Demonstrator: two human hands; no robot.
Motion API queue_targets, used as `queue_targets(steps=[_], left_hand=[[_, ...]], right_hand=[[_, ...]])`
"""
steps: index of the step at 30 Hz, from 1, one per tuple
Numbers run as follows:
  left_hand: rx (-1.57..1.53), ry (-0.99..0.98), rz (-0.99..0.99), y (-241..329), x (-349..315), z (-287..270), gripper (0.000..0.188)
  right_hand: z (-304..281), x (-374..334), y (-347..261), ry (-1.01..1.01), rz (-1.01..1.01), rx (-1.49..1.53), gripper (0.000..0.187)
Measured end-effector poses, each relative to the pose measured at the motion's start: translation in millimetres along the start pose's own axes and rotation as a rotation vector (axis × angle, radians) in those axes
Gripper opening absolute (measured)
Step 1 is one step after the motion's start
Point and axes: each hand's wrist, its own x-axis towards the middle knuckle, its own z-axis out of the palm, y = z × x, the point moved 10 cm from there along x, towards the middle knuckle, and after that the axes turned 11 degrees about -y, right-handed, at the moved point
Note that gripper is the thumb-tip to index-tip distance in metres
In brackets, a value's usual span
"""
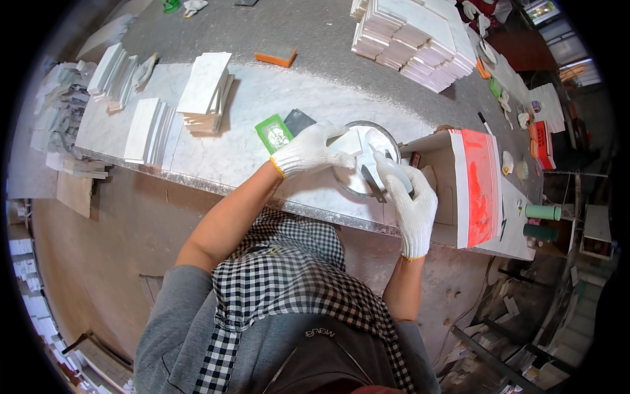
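Note:
Both my hands wear white knit gloves. My left hand (312, 152) pinches a small white tile (349, 142) over the left side of a round metal pan (398, 136) with white material in it. My right hand (415, 205) is closed around a translucent white squeeze bottle (392, 172), its narrow nozzle tilted toward the tile and pan. A dark flat blade like a putty knife (372, 182) lies across the pan's near rim, close to the bottle. Beyond my left wrist lie a green-framed block (273, 134) and a dark grey flat pad (298, 121).
White tiles stand in stacks at the left (205, 85) and in a tall pile (407, 46) at the back. An orange-edged sanding block (275, 54) sits behind the pan. To the right an open cardboard box (441, 177) has a red-and-white flap (481, 190). The bench's near edge (197, 184) runs before me.

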Motion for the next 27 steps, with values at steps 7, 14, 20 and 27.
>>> queue_targets(steps=[7, 14, 20, 27], left_hand=[[0.012, 0.013, -0.028, -4.4, 0.3, -0.5, 0.082], [0.01, 0.006, -0.033, 2.1, -2.0, -0.8, 0.084], [0.056, 0.009, -0.014, -0.9, 0.8, -1.2, 0.084], [0.033, 0.021, -0.025, -9.5, 2.2, -1.5, 0.082]], right_hand=[[1.8, 0.0, -2.0, -0.036, -0.034, -0.038, 0.023], [3.9, 0.5, -2.7, -0.029, -0.058, -0.017, 0.023], [4.9, 2.1, -4.7, -0.035, -0.063, -0.04, 0.023], [4.9, 3.7, -0.5, -0.026, -0.035, -0.065, 0.026]])
